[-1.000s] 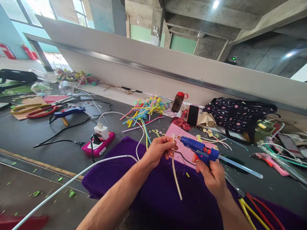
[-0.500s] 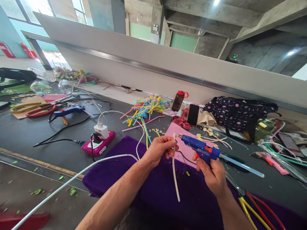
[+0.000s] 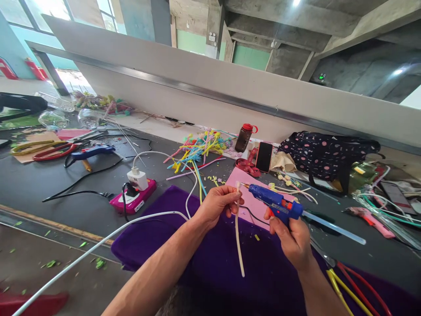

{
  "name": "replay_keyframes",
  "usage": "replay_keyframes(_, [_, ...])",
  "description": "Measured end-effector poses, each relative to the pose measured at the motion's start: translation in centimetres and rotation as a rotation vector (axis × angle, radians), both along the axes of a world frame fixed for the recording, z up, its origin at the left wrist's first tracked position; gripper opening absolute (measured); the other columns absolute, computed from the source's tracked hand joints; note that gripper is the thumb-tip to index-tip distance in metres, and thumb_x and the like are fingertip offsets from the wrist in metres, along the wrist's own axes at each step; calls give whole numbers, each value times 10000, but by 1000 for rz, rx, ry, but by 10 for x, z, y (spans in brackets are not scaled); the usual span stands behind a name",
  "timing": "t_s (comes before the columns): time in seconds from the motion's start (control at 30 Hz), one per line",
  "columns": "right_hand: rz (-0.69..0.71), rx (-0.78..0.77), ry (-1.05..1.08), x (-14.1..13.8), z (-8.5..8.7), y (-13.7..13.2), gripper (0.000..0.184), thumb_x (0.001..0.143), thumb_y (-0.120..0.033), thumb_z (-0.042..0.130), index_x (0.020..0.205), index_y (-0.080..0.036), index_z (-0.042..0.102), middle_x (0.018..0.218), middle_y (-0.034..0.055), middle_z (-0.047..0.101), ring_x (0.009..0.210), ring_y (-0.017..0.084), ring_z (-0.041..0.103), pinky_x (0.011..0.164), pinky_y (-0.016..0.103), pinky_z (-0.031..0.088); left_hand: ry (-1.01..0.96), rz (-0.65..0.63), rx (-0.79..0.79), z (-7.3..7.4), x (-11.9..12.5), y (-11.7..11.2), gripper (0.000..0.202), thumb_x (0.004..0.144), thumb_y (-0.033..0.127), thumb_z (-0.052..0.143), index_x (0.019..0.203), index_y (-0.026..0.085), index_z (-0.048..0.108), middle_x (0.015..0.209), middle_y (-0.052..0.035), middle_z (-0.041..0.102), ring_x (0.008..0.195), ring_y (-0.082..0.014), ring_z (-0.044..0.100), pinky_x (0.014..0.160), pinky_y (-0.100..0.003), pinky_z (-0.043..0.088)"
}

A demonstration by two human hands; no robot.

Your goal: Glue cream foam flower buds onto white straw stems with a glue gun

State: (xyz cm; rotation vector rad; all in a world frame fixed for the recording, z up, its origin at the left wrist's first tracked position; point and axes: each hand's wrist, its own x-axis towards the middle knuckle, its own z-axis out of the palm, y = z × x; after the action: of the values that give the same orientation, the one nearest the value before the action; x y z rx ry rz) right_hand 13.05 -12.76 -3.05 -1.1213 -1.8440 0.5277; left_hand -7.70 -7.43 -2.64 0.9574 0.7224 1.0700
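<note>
My left hand [image 3: 221, 202] pinches a thin cream-coloured stem [image 3: 240, 243] near its top, and the rest of the stem hangs down over a purple cloth [image 3: 158, 232]. My right hand [image 3: 292, 239] is wrapped round the handle of a blue glue gun [image 3: 274, 201], with its index finger at the trigger. A long clear glue stick [image 3: 335, 226] juts from the back of the gun. The nozzle points left, right beside the stem's top end; whether they touch I cannot tell. Beneath the gun lies a pink sheet [image 3: 235, 179].
Yellow, blue and pink stems [image 3: 200, 151] lie piled behind my left hand. A magenta power strip [image 3: 131, 199] with a white plug stands left. Long-handled scissors [image 3: 345, 276] lie at right. Farther back are a bottle [image 3: 244, 138], a phone [image 3: 264, 157] and a dark patterned bag [image 3: 329, 158].
Both hands keep their grips, the stem and glue gun almost where they were. The gun has shifted very slightly right, and the view has moved a little.
</note>
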Motion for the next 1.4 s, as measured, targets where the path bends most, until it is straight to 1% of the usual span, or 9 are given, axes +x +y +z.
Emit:
replay_keyframes(0.27, [-19,34,-62,1,-4,2,179,863,-309,468,922,-176,572,777,48,624,693,186,580,657,317,446,23,16,10,0,0,1,259,692,345,669,777,108,605,693,-44,650,410,-44,516,332,-128,337])
replay_keyframes(0.37, [-14,40,-66,1,-6,3,183,862,-314,472,932,-180,575,791,50,626,710,189,582,672,322,447,17,24,23,0,-1,0,255,697,353,663,745,110,602,703,-48,651,414,-43,515,335,-129,338])
replay_keyframes(0.57, [-39,27,-48,1,-6,2,177,863,-309,466,908,-176,575,741,39,613,643,170,565,610,300,441,25,22,25,-2,-1,0,265,693,365,662,733,110,602,707,-55,655,419,-44,517,345,-130,336])
replay_keyframes(0.7, [-29,6,-23,0,-3,1,161,868,-286,459,933,-174,553,755,40,613,589,151,549,566,287,442,25,3,19,-1,0,0,251,693,350,664,693,113,584,643,-40,643,390,-38,492,334,-130,324])
replay_keyframes(0.8, [-50,21,-45,-1,-1,1,152,861,-287,469,909,-176,562,709,31,604,591,158,551,569,291,434,28,0,10,0,0,0,229,703,332,657,694,117,579,599,-25,631,372,-37,478,329,-131,321])
replay_keyframes(0.87, [-47,29,-66,0,0,2,150,859,-287,471,892,-179,571,701,30,606,612,167,562,588,298,435,29,6,13,0,0,0,229,702,334,658,709,118,583,627,-31,639,384,-39,489,332,-132,326])
replay_keyframes(1.1, [0,29,-58,0,-4,2,167,859,-299,469,916,-186,578,785,50,633,704,194,593,661,321,463,29,44,20,0,-2,1,264,692,367,662,735,115,594,690,-44,641,412,-43,503,341,-133,340])
replay_keyframes(1.23, [-31,36,10,1,-6,2,166,863,-290,471,950,-183,563,810,50,631,669,177,582,625,305,455,23,20,17,0,-1,1,258,687,360,668,710,116,587,661,-39,644,390,-40,494,330,-135,330])
replay_keyframes(1.4, [-28,37,-36,0,-3,1,150,866,-288,471,919,-183,566,747,33,614,623,162,556,596,293,428,32,14,17,-1,0,1,243,690,344,669,695,117,582,657,-31,644,386,-35,493,329,-131,335])
